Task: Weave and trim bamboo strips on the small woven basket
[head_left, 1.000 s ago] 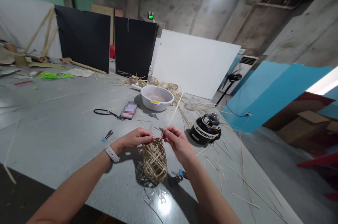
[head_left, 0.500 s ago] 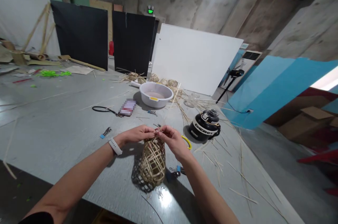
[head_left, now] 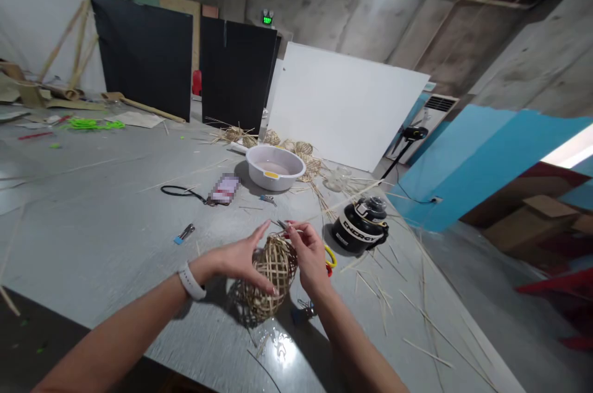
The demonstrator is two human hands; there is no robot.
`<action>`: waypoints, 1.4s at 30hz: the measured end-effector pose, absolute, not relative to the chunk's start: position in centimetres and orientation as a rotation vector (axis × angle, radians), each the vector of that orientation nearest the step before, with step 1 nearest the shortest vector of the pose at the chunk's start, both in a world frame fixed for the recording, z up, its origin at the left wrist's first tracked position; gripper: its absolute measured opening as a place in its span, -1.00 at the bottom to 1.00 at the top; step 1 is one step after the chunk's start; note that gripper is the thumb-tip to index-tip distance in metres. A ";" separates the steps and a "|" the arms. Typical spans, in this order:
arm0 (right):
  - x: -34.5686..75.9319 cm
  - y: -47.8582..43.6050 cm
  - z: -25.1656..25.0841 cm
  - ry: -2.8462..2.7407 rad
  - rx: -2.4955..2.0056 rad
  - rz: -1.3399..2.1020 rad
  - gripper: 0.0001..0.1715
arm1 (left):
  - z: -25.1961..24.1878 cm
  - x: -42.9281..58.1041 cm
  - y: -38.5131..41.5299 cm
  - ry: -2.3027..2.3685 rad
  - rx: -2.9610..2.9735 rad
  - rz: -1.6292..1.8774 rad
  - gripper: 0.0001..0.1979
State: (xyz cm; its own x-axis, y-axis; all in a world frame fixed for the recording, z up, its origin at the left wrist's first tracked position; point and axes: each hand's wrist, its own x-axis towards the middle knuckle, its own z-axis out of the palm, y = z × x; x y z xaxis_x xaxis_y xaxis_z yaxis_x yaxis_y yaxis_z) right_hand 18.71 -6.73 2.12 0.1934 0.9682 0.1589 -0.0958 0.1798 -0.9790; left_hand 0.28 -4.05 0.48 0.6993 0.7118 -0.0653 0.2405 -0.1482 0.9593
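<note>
A small woven bamboo basket (head_left: 272, 277) is tilted above the grey table (head_left: 115, 220), between my two hands. My left hand (head_left: 241, 258), with a white band at the wrist, cups the basket's left side, thumb and fingers wrapped around it. At the basket's top rim my right hand (head_left: 308, 254) pinches a thin bamboo strip (head_left: 343, 202), which runs up and to the right.
A black jug (head_left: 361, 226) stands just right of my hands, with a yellow ring (head_left: 330, 255) beside it. Behind are a white basin (head_left: 275, 167), a phone with a black cord (head_left: 221, 189), a pile of woven balls (head_left: 301, 152) and loose bamboo strips (head_left: 417, 319). Clips (head_left: 303, 309) lie under the basket.
The basket has tipped over to the right and my left hand has dropped from its rim to cup its side. The strip now points right instead of upward.
</note>
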 end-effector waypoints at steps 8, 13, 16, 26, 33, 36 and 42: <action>19.8 -7.8 5.5 -0.914 -0.986 1.027 -0.64 | 1.2 0.2 -5.1 0.665 2.234 0.815 0.20; 20.3 -8.6 6.9 -0.978 -0.988 1.019 -0.67 | 1.3 0.0 -4.4 0.620 2.295 0.919 0.06; 20.0 -8.8 6.8 -1.050 -1.008 0.965 -0.67 | 1.2 0.0 -4.3 0.633 2.271 0.936 0.02; 19.8 -8.9 6.4 -1.099 -0.988 1.006 -0.71 | 1.0 0.0 -4.4 0.631 2.178 0.971 0.02; 19.7 -9.0 6.4 -1.140 -0.992 0.951 -0.69 | 0.9 0.2 -4.4 0.626 2.073 0.985 0.05; 19.7 -9.0 6.4 -1.149 -0.996 0.949 -0.69 | 0.7 0.3 -4.4 0.638 2.041 0.976 0.07; 19.4 -8.8 5.7 -1.138 -1.007 0.964 -0.69 | 0.5 0.4 -4.6 0.664 2.008 0.937 0.10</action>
State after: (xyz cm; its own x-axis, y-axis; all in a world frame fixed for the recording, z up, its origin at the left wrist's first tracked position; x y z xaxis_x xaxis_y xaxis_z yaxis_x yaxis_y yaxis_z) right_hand 19.44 -8.82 5.67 0.1572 0.9560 0.2477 -0.0874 0.2633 -0.9607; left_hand 0.41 -4.60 0.52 0.5867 0.7162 0.3779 0.1192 -0.5380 0.8345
